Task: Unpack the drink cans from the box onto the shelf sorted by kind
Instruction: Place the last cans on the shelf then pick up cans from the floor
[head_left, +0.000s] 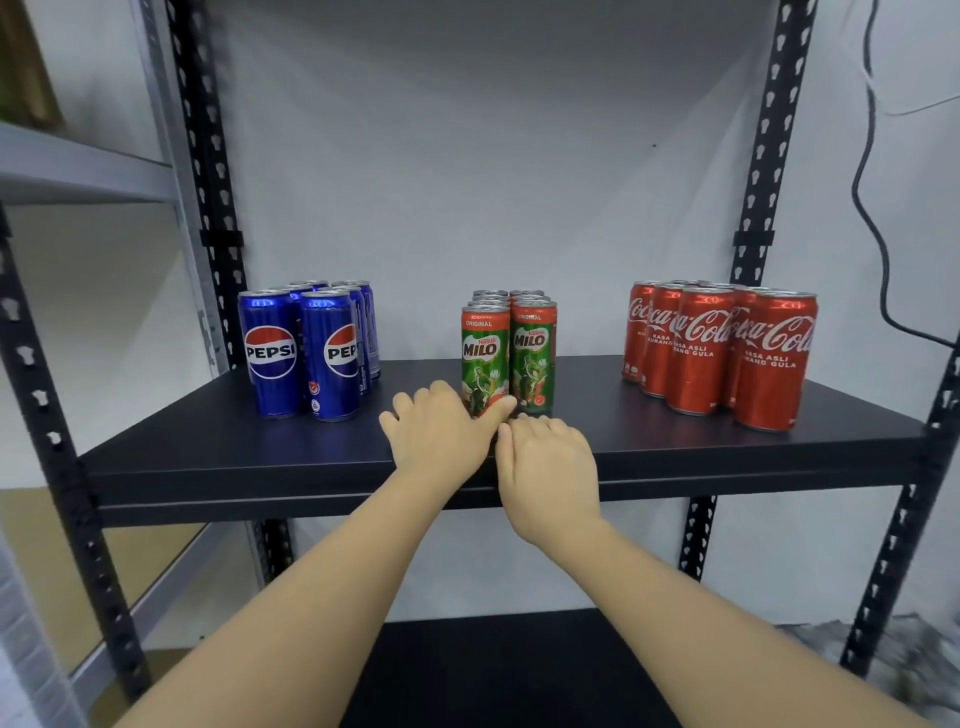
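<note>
- Both hands lie palm-down at the shelf (234, 452) front, holding nothing: left hand (441, 431) flat, right hand (550, 467) loosely curled.
- Left thumb touches the front Milo cans (506, 356).
- Pepsi cans (306, 348) stand far left, Coca-Cola cans (722, 353) far right.

There is one view only, from the head, wide-angle. It faces the black shelf (249, 457) squarely, looking forward and slightly down, from close by, so both forearms reach in from the bottom edge. The shelf board fills the middle of the frame, the uprights bow at the sides, and the white wall (493, 182) behind closes the view.
</note>
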